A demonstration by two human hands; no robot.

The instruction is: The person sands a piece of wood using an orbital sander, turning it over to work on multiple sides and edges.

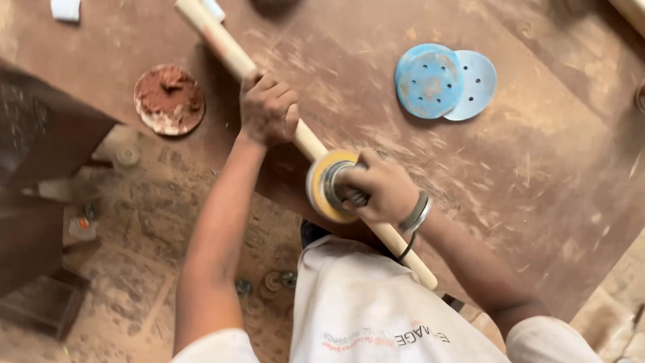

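Observation:
A long pale wooden rod (pixel 222 44) runs diagonally from the top left down to my body, resting over a brown dusty workbench (pixel 537 188). My left hand (pixel 269 107) is wrapped around the rod near its middle. My right hand (pixel 379 188) grips a small sander with a round yellow pad (pixel 321 188), and the pad is pressed against the rod just below my left hand. Bracelets sit on my right wrist. A dark cord hangs under that wrist.
Two round blue sanding discs (pixel 443 82) lie overlapping on the bench at the upper right. A worn disc covered in reddish dust (pixel 169 99) sits at the bench's left edge. The floor at the left is littered with dust and small round parts (pixel 269 286).

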